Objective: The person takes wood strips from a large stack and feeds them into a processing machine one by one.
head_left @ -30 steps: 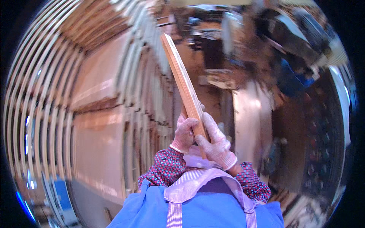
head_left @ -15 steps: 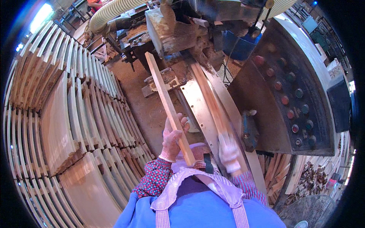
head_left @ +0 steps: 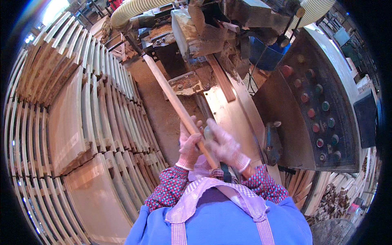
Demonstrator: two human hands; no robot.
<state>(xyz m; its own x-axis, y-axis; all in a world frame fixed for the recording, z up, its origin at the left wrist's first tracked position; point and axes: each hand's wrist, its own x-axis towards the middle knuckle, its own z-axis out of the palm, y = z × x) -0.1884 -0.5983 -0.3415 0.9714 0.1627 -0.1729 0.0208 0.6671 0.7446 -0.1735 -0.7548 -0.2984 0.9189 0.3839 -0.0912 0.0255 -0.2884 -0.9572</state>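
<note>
My left hand [head_left: 189, 148], in a pale glove, is wrapped round a long square-edged wooden strip [head_left: 169, 94]. The strip slants up and away to the left, its near end close to my apron [head_left: 198, 196]. My gloved right hand [head_left: 223, 143] is beside the strip's near part, slightly blurred, with fingers stretched out and nothing in them; whether it touches the strip I cannot tell. A second, reddish wooden strip [head_left: 221, 78] lies on the machine's pale metal bed [head_left: 241, 118], its far end hidden under the machine head [head_left: 204, 41].
Tall stacks of wooden boards [head_left: 65, 126] stand on the left. A control panel [head_left: 316, 118] with red and green buttons rises on the right. A blue bin [head_left: 265, 51], a cream hose [head_left: 136, 11] and a fan [head_left: 330, 230] are around the machine.
My right hand has left the strip on the bed and come left beside the held strip. The strip on the bed has slid farther under the machine head. The view has shifted slightly.
</note>
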